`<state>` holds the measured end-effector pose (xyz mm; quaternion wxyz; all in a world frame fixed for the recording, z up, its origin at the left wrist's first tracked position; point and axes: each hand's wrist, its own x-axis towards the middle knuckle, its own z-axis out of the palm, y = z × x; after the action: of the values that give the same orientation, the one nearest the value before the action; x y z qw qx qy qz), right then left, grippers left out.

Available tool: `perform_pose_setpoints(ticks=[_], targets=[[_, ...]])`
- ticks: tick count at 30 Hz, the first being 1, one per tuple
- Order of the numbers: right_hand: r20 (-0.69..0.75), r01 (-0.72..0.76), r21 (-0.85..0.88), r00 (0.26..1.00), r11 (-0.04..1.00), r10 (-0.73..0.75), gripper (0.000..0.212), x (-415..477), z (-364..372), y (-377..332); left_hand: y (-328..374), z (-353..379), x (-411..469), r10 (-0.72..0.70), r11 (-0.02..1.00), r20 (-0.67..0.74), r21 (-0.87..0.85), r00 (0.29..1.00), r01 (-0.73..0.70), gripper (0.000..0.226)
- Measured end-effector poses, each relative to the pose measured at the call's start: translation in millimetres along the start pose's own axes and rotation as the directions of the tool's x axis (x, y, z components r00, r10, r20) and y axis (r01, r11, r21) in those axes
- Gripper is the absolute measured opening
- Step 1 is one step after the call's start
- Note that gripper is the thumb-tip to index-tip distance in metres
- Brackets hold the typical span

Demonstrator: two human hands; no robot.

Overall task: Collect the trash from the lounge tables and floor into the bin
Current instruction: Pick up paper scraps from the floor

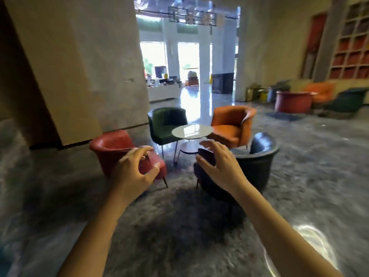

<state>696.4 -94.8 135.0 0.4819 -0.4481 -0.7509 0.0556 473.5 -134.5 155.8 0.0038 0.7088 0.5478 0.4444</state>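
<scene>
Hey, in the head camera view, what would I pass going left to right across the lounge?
red armchair → green armchair → round white table → orange armchair → red tub

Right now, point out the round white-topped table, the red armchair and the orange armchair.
round white-topped table [191, 130]: head view, middle of its top.
red armchair [109, 144]: head view, its backrest.
orange armchair [227, 116]: head view, inner backrest.
</scene>
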Motion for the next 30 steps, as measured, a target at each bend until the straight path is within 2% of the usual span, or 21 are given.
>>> perform_pose_setpoints(ticks=[4, 7, 11, 15, 23, 25, 30], targets=[[-0.145, -0.145, -0.227, 0.983, 0.963, 0.114, 0.038, -33.5, -119.4, 82.3, 89.6, 105.5, 31.7, 0.161, 0.979, 0.104, -0.140, 0.981, -0.146, 0.046], [-0.248, -0.331, -0.353, 0.935, 0.875, 0.253, 0.041, -68.4, -198.4, 131.6, 144.8, 181.9, 44.1, 0.259, 0.947, 0.200, -0.246, 0.945, -0.207, 0.037], [-0.345, -0.515, -0.424, 0.852, 0.745, 0.393, 0.042, -124.6, -277.1, 184.7, 197.5, 275.0, 51.7, 0.347, 0.910, 0.327, -0.343, 0.879, -0.232, 0.037], [-0.404, -0.650, -0.456, 0.760, 0.608, 0.509, 0.045, -173.3, -322.5, 237.2, 237.2, 367.3, 56.4, 0.448, 0.852, 0.402, -0.463, 0.799, -0.245, 0.040], [-0.394, -0.776, -0.472, 0.610, 0.418, 0.687, 0.048, -190.8, -390.7, 375.0, 301.5, 546.3, 92.5, 0.531, 0.796, 0.504, -0.573, 0.681, -0.196, 0.042], [-0.386, -0.782, -0.492, 0.589, 0.381, 0.710, 0.051, -182.8, -413.3, 408.1, 320.1, 585.9, 112.3, 0.556, 0.784, 0.514, -0.584, 0.653, -0.208, 0.042], [-0.433, -0.815, -0.467, 0.548, 0.342, 0.715, 0.042, -161.7, -468.1, 487.0, 379.7, 680.4, 157.2, 0.606, 0.750, 0.531, -0.629, 0.592, -0.202, 0.043]])
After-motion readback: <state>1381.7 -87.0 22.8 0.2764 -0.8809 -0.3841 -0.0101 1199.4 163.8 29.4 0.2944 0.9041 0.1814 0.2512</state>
